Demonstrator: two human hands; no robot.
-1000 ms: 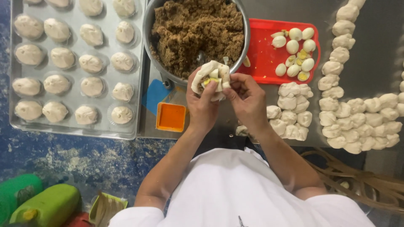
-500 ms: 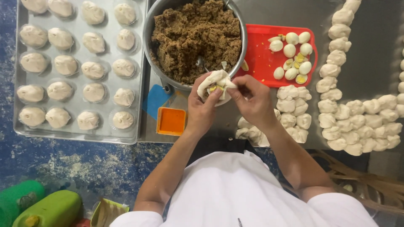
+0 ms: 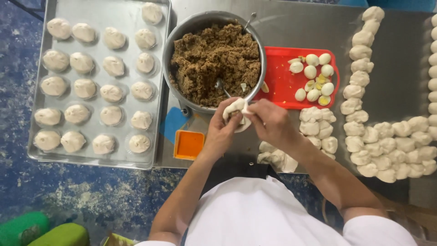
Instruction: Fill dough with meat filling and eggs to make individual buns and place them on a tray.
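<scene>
Both hands work one dough bun (image 3: 236, 114) just below the bowl of brown filling (image 3: 214, 64): left hand (image 3: 223, 130) cupped under it, right hand (image 3: 268, 120) w/ fingers pinched shut on top edge. Dough prob. soft, light, tears easily; hold underneath, pinch rim only. Green bottles (image 3: 43, 230) lie bottom left; labels unreadable.

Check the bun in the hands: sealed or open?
Nearly sealed: bun dough is gathered at the top between left hand and right hand, no filling visible.
</scene>
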